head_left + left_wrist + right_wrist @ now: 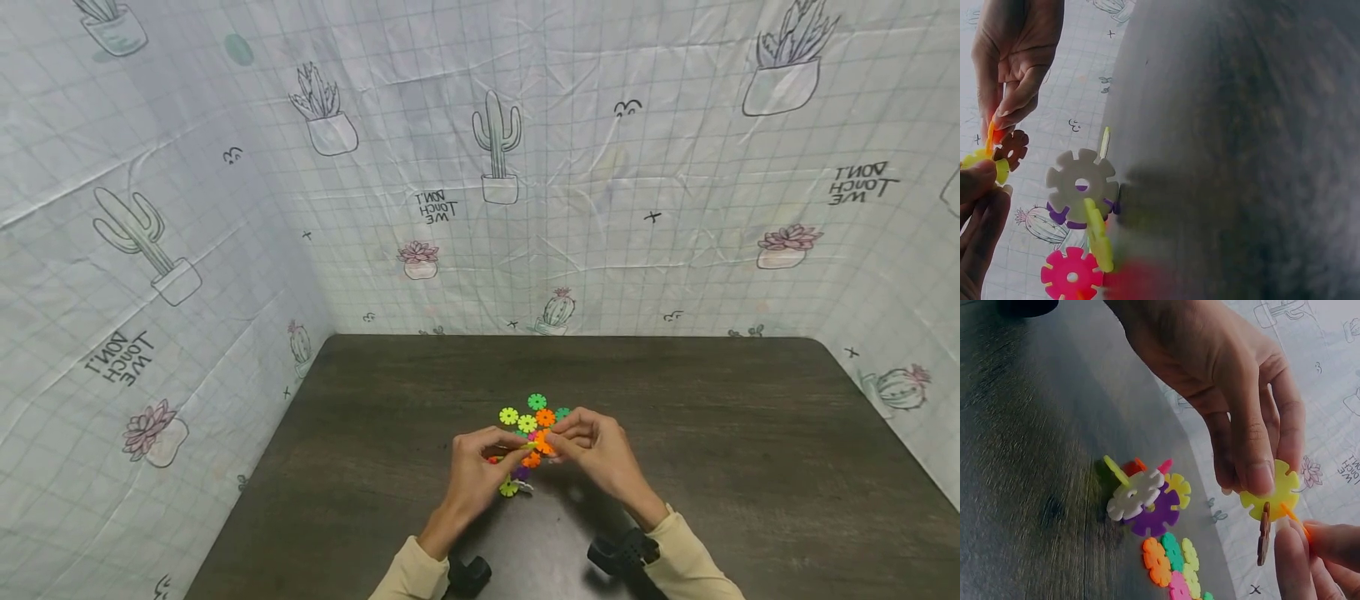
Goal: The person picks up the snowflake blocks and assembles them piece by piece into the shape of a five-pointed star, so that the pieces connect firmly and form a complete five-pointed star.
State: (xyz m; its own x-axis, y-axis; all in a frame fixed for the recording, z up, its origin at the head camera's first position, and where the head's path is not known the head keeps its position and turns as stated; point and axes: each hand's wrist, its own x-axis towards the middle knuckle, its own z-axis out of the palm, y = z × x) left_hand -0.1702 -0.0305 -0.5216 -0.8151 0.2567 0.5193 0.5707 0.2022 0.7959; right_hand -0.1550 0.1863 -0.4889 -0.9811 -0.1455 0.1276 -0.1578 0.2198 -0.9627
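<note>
My left hand (477, 471) pinches a yellow slotted disc (1286, 475) between thumb and fingers. A brown disc (1017, 147) stands crosswise at the yellow disc's edge. From the other side my right hand (603, 458) pinches an orange disc (989, 140), seen edge-on in the wrist views, its edge meeting the yellow disc's rim. Both hands are close together over the table. Below them sits a cluster of joined discs, among them a white disc (1135, 497), a purple disc (1154, 524) and an upright yellow-green disc (1099, 237).
Several loose discs lie flat on the dark table (375, 392) beyond the hands, including a green disc (537, 402), a yellow-green disc (508, 416) and a pink disc (1072, 275). A patterned cloth (570, 242) rises behind the table and at both sides.
</note>
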